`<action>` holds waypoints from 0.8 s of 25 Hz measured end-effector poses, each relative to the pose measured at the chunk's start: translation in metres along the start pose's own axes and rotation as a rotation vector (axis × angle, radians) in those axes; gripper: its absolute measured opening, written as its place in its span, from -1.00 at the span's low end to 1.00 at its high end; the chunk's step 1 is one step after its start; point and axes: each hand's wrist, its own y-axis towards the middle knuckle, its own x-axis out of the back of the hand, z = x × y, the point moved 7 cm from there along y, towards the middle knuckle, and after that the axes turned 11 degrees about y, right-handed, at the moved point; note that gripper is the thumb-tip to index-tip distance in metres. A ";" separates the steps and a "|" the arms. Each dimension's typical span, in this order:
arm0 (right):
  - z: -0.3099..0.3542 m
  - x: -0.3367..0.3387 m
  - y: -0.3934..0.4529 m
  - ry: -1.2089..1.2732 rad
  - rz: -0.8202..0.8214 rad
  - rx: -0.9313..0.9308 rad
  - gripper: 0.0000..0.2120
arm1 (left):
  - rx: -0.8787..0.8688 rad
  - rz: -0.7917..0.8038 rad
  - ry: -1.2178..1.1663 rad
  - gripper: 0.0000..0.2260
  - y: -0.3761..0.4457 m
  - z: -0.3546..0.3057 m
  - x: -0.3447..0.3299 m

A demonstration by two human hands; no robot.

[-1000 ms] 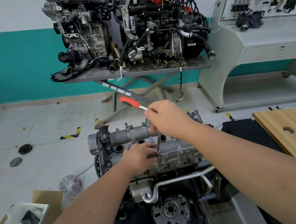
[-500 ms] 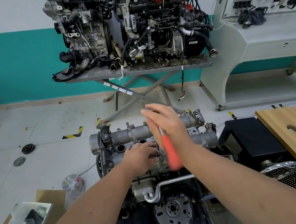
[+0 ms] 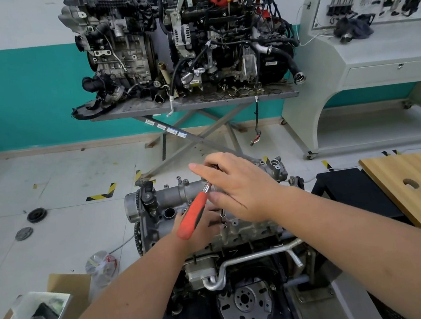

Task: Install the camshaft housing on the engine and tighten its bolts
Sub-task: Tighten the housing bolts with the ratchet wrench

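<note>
Head view: bolt-tightening step; right hand [image 3: 238,188] grips ratchet [image 3: 194,213]; left hand [image 3: 200,227] steadies extension [image 3: 223,217] on camshaft housing [image 3: 244,226]; next needs another swing.

Two engines [image 3: 175,39] on lift table [image 3: 195,104]

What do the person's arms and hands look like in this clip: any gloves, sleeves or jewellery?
Both hands, the left hand and the right hand, are bare, with no gloves. Both forearms are uncovered as far as the frame shows; no sleeves, watch, rings or wristbands are visible.
</note>
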 end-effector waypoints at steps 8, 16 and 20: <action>-0.001 0.007 0.012 -0.006 -0.012 -0.110 -0.66 | 0.133 0.107 0.035 -0.79 0.001 0.011 -0.013; -0.026 0.007 0.018 0.624 -0.031 -0.845 -0.82 | 0.136 0.095 -0.001 -0.80 0.002 0.014 -0.017; -0.021 -0.021 0.004 1.624 -0.368 -1.130 -0.86 | 0.132 0.096 0.016 -0.78 0.002 0.014 -0.015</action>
